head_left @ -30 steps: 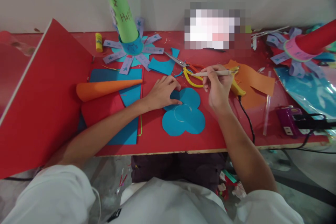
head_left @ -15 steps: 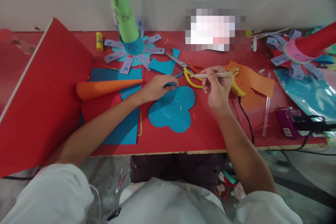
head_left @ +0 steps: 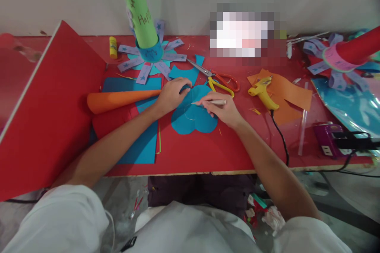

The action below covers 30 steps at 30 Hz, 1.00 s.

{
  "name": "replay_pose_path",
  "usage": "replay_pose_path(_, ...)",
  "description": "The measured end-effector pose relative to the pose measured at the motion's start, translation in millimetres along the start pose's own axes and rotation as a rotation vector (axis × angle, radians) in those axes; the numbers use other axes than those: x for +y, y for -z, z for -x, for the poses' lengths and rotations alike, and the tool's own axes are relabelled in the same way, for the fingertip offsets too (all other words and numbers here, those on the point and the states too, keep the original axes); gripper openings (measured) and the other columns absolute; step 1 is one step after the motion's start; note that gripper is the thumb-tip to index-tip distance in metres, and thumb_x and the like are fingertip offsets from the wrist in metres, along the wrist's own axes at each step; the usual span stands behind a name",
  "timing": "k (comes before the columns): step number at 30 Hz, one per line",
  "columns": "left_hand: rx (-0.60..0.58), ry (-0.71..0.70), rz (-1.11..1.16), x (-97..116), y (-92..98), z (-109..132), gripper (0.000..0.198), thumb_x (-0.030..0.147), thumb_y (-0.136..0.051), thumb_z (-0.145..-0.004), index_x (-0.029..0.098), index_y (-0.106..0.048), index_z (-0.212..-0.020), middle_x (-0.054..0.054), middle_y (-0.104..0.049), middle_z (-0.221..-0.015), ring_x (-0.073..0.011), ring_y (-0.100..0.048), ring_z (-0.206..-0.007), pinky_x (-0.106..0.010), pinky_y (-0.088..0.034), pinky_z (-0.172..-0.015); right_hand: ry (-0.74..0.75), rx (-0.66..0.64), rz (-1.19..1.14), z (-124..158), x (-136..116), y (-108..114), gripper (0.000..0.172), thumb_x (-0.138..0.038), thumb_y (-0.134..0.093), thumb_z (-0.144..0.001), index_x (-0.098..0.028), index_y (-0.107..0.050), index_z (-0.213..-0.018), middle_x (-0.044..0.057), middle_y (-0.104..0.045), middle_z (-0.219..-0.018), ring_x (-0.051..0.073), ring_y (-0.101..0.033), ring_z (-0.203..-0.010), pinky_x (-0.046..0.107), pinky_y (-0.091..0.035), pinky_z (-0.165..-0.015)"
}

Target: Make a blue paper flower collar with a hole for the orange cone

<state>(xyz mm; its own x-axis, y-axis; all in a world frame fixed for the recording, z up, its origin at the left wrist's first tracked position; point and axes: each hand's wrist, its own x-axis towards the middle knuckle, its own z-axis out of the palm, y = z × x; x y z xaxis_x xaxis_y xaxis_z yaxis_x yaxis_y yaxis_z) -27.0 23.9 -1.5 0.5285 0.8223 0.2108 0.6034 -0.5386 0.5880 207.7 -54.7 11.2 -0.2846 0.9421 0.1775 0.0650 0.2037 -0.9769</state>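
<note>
A blue paper flower cut-out point(head_left: 186, 123) with rounded lobes and pale drawn curves lies flat on the red table. My right hand point(head_left: 221, 107) pinches a pale pen point(head_left: 218, 102), its tip touching the flower's middle. At the flower's upper left edge, my left hand point(head_left: 175, 91) has curled fingers gripping the paper, the fingertips partly hidden. Just behind the flower are scissors point(head_left: 204, 70) with red handles and a tool with yellow handles point(head_left: 219, 88). Blue paper scraps point(head_left: 184, 75) lie beyond my left hand.
An orange paper cone point(head_left: 118, 101) rests on blue sheets point(head_left: 138, 152) at left, beside a raised red board point(head_left: 53, 106). A yellow glue gun point(head_left: 265, 93) lies on orange paper point(head_left: 297, 95). A green paper tube point(head_left: 139, 12), glue stick point(head_left: 113, 47) and purple box point(head_left: 326, 140) stand around.
My right hand has moved left with the pen and lowered its tip onto the flower. The flower has turned and shifted away from me. My left hand has shifted slightly left.
</note>
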Motion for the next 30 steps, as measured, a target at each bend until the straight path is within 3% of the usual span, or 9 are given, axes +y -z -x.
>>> replay_pose_path(4,-0.062,-0.067,0.049,-13,2.3,-3,0.044,0.045,-0.059,-0.103,0.021,-0.069,-0.138,-0.012,-0.074,-0.143,-0.0294,-0.068,-0.132,-0.041,-0.049,-0.116,-0.120,-0.029,-0.011,-5,4,-4,0.030,-0.052,-0.079,-0.092,-0.023,-0.083,-0.093,-0.003,-0.063,-0.066,0.009,-0.051,-0.052,0.023,-0.041,-0.044)
replay_pose_path(7,-0.173,-0.118,0.000,-21,7.9,-5,0.057,0.057,-0.061,-0.103,0.025,-0.067,-0.151,-0.012,-0.072,-0.139,-0.0303,-0.068,-0.124,-0.041,-0.051,-0.110,-0.153,-0.040,-0.042,-7,4,-2,0.027,-0.049,-0.080,-0.091,-0.022,-0.080,-0.092,-0.004,-0.062,-0.063,0.008,-0.047,-0.050,0.022,-0.035,-0.044)
replay_pose_path(10,-0.290,-0.170,-0.028,-27,15.3,-6,0.059,0.064,-0.061,-0.102,0.029,-0.073,-0.148,-0.012,-0.069,-0.126,-0.0292,-0.067,-0.110,-0.039,-0.051,-0.099,-0.139,-0.052,-0.050,-7,3,-1,0.028,-0.049,-0.077,-0.091,-0.021,-0.079,-0.087,-0.003,-0.063,-0.063,0.007,-0.044,-0.049,0.023,-0.032,-0.044)
replay_pose_path(16,-0.373,-0.146,0.027,-30,21.8,-7,0.069,0.072,-0.065,-0.097,0.029,-0.073,-0.149,-0.012,-0.066,-0.127,-0.0299,-0.065,-0.114,-0.038,-0.050,-0.101,-0.064,0.048,-0.011,-3,-3,-4,0.025,-0.047,-0.078,-0.090,-0.022,-0.077,-0.088,-0.001,-0.067,-0.068,0.010,-0.051,-0.055,0.024,-0.036,-0.047)
replay_pose_path(19,-0.376,-0.127,0.035,-29,21.9,-6,0.071,0.073,-0.066,-0.096,0.028,-0.072,-0.150,-0.012,-0.066,-0.129,-0.0304,-0.065,-0.117,-0.039,-0.049,-0.104,-0.044,0.070,-0.030,-2,-6,-10,0.023,-0.046,-0.078,-0.089,-0.023,-0.073,-0.090,-0.001,-0.068,-0.074,0.011,-0.055,-0.060,0.025,-0.041,-0.050)
replay_pose_path(22,-0.377,-0.142,0.054,-29,22.6,-7,0.066,0.070,-0.069,-0.094,0.030,-0.074,-0.147,-0.010,-0.066,-0.126,-0.0302,-0.065,-0.116,-0.038,-0.049,-0.103,-0.072,-0.006,-0.017,-4,-3,-17,0.024,-0.045,-0.078,-0.089,-0.022,-0.070,-0.088,-0.001,-0.067,-0.074,0.011,-0.054,-0.060,0.025,-0.041,-0.051)
replay_pose_path(27,-0.423,-0.194,0.071,-34,25.7,-10,0.048,0.055,-0.078,-0.089,0.035,-0.081,-0.132,-0.007,-0.062,-0.116,-0.0267,-0.063,-0.109,-0.035,-0.050,-0.096,-0.121,-0.017,0.030,-6,7,-19,0.022,-0.040,-0.078,-0.090,-0.022,-0.066,-0.084,-0.003,-0.061,-0.069,0.010,-0.048,-0.057,0.025,-0.038,-0.049)
replay_pose_path(30,-0.438,-0.206,0.087,-35,27.0,-11,0.050,0.050,-0.083,-0.085,0.037,-0.081,-0.133,-0.006,-0.060,-0.115,-0.0264,-0.062,-0.109,-0.035,-0.049,-0.096,-0.103,-0.008,0.050,-6,9,-17,0.019,-0.038,-0.076,-0.090,-0.023,-0.066,-0.084,-0.001,-0.063,-0.071,0.011,-0.050,-0.060,0.026,-0.038,-0.050)
